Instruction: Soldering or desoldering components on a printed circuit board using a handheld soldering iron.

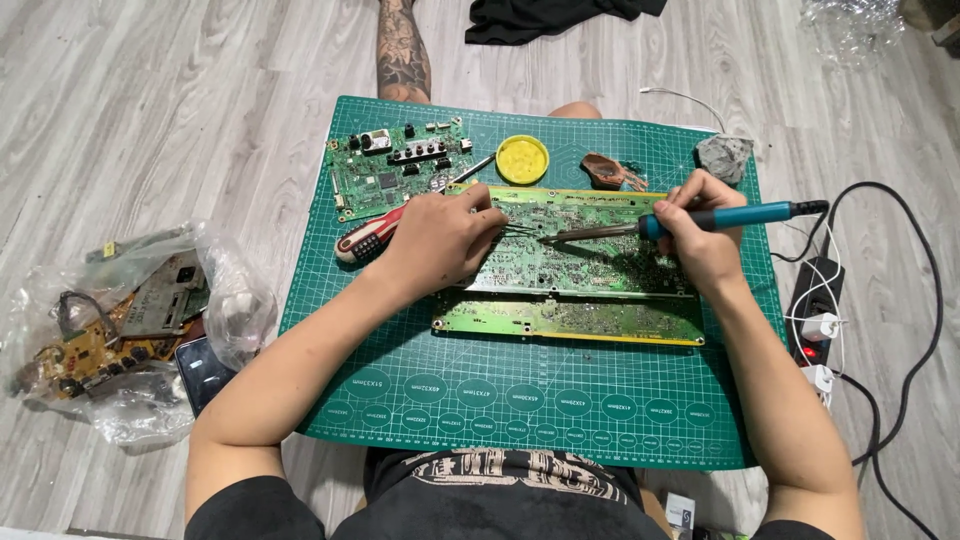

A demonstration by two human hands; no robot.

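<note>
At far left a clear plastic bag [120,330] of loose circuit boards lies on the grey floor, a dark phone [203,372] beside it. On the green cutting mat [520,420], a small green board [400,170] sits above a red-handled screwdriver [368,236]. The left hand [440,240], fingers pinched on thin tweezers [520,229], rests on the long circuit board [575,255]. A round yellow tin [522,159] sits above. The right hand [700,235] grips a teal soldering iron [700,220], tip on the board. A power strip [815,300] lies at right.

Right hand [703,238] holds soldering iron [700,220] (teal handle) over circuit board [590,262]; left hand [440,235] steadies it.
</note>
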